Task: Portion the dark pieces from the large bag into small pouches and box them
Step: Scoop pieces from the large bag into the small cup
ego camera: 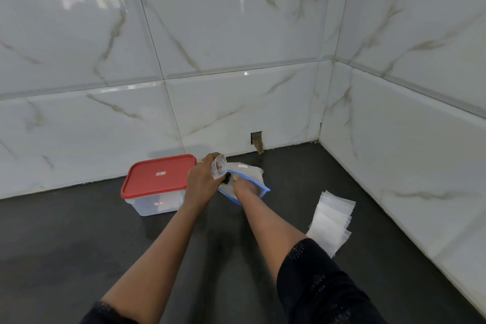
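On my feed the box [155,187] sits on the dark counter [79,244] against the tiled wall [210,102], its red lid [157,175] shut. Just right of the box, my left hand [201,181] pinches a small clear pouch [219,164], its fingers curled round it and its mouth held up. Right beside that, my right hand [246,188] is pushed wrist-deep into the blue-rimmed bag [256,175]. Through the plastic I cannot tell whether its fingers have hold of anything. The bag lies on the counter, close to the wall. Well to the right of the box, a fanned stack of empty pouches [331,221] lies flat.
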`<state>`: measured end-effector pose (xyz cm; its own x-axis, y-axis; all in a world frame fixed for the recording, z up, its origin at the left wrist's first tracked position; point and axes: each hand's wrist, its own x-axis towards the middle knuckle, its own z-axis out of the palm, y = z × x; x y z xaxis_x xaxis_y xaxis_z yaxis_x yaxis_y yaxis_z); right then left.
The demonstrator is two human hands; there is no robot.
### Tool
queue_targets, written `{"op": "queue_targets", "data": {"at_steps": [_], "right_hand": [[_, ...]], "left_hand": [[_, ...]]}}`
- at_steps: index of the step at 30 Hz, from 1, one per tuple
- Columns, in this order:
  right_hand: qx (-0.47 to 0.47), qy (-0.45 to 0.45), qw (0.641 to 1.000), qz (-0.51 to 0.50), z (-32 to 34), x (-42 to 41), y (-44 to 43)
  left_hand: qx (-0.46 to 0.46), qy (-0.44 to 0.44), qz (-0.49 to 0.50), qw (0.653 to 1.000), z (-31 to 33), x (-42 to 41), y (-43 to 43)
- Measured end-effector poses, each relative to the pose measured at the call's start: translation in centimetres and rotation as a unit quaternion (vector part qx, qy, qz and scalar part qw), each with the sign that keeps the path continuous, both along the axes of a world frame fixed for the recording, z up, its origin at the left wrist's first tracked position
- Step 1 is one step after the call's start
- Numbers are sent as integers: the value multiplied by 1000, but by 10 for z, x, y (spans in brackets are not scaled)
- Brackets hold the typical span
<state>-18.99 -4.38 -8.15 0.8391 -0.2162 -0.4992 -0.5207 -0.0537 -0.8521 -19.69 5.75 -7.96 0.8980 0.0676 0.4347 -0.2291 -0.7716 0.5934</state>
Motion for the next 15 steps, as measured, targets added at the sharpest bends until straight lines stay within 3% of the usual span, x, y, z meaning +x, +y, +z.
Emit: {"op": "queue_targets", "data": {"at_steps": [15], "right_hand": [[-38,-10,995,93,1,3,21]], "left_hand": [[-14,23,36,999,-10,4,17]]}}
